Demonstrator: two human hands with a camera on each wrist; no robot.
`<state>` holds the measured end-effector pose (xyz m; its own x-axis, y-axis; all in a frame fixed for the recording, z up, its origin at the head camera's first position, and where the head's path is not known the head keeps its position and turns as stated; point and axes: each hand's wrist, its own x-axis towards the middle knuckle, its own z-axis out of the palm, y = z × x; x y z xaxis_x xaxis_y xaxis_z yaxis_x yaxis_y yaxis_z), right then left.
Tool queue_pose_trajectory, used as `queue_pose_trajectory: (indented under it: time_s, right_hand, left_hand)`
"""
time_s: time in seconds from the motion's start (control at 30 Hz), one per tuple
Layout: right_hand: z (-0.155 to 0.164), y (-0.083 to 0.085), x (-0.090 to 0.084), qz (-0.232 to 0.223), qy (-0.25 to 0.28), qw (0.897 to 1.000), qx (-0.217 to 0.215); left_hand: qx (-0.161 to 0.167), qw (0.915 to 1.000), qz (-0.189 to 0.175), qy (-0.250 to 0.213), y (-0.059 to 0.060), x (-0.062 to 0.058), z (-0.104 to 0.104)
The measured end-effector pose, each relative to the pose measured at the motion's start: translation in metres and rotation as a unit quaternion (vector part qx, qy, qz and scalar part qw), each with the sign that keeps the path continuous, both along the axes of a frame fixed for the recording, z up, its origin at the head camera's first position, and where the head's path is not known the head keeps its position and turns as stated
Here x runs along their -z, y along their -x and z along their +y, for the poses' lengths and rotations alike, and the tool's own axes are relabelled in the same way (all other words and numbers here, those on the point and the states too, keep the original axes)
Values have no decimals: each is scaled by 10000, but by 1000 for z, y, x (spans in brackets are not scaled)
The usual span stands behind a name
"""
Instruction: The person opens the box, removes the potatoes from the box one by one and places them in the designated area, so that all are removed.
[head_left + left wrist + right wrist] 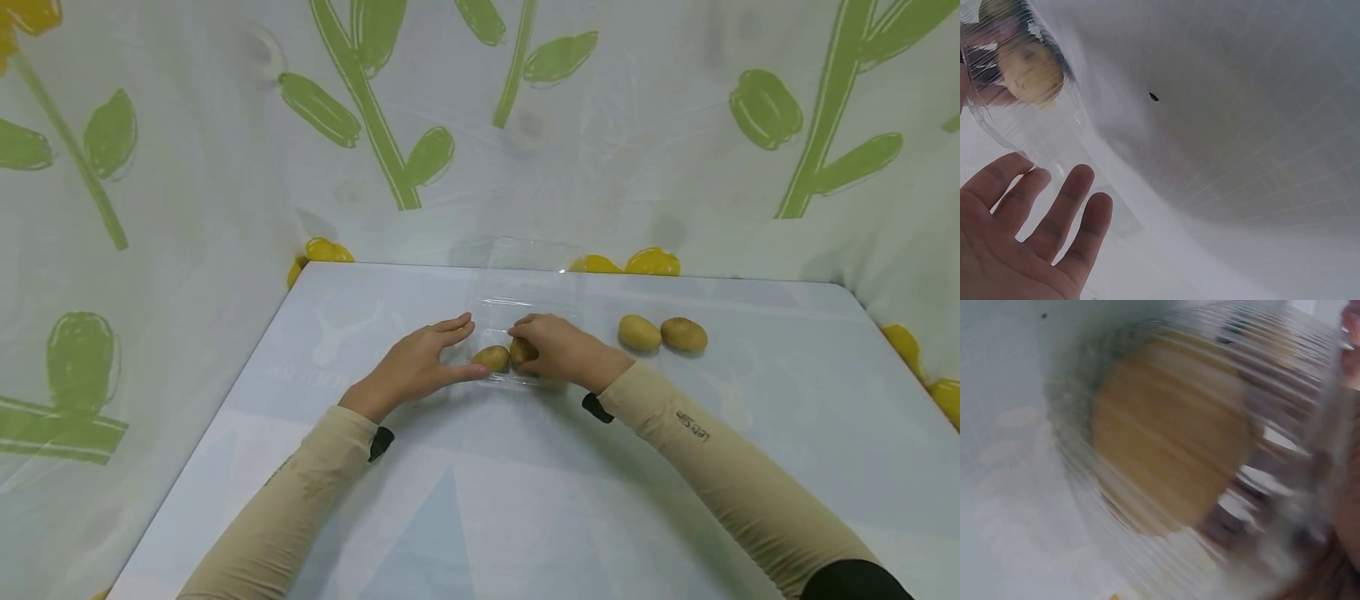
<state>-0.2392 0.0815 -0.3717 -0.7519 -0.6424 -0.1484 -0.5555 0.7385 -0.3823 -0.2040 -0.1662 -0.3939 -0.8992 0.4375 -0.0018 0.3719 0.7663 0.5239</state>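
Observation:
A clear plastic container [525, 302] with its lid raised at the back stands on the table. Inside, a potato [492, 358] lies at the left. My right hand [562, 346] reaches into the container and grips another potato [522, 354] beside it, thumb and fingers around it. In the right wrist view a large, blurred potato [1172, 434] shows through the ribbed clear wall. My left hand [420, 358] is at the container's left side, fingers extended, thumb along the front edge. Through the plastic, the left wrist view shows a potato [1030, 72] above the spread fingers [1075, 194].
Two more potatoes, one paler [639, 332] and one browner [684, 335], lie side by side on the table right of the container. A curtain [600, 167] printed with green leaves hangs behind the white table [420, 500] and along its left side.

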Motion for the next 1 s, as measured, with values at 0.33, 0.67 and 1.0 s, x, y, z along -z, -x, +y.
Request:
queue_pose_trajectory:
  time_s: [0.33,0.67,1.0]
  right_hand:
    - [-2,-1,4,2,-148,9998,167]
    - [1,-1,4,277,39,9995,155]
    - [4,-1,-4,308,619,9972,278]
  left_hand:
    - [24,10000,12,3,1,-1,-1]
    - [-3,10000,-28,9,0,-3,-1]
    - [-8,10000,-58,-3,0,-3,-1]
